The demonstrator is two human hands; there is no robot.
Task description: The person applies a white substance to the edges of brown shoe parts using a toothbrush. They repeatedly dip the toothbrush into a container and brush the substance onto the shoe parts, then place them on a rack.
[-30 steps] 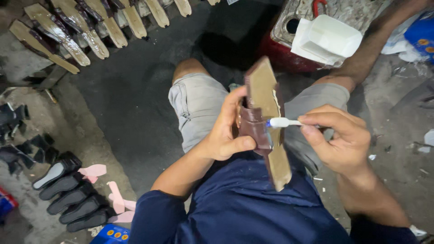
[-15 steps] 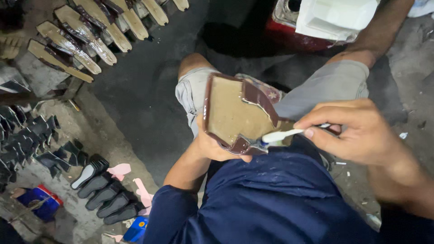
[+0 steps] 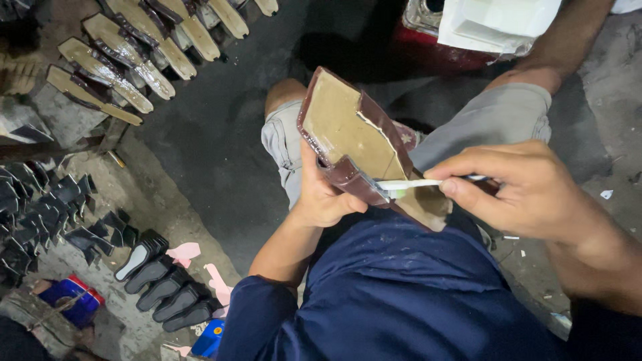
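We judge gluing step underway: left hand [image 3: 326, 195] grips tan sandal sole with maroon strap [image 3: 354, 137]; right hand [image 3: 528, 190], at 3 o'clock, pinches white brush [image 3: 428, 183]. Next move calls for steady strokes along strap edge.

Illumination is dim and uneven, from above, brightest on the white container [image 3: 498, 23] and tan sole [image 3: 354, 134], with deep shadow on the dark floor [image 3: 221, 154], slight wide-angle stretching at edges, and mild softness throughout.
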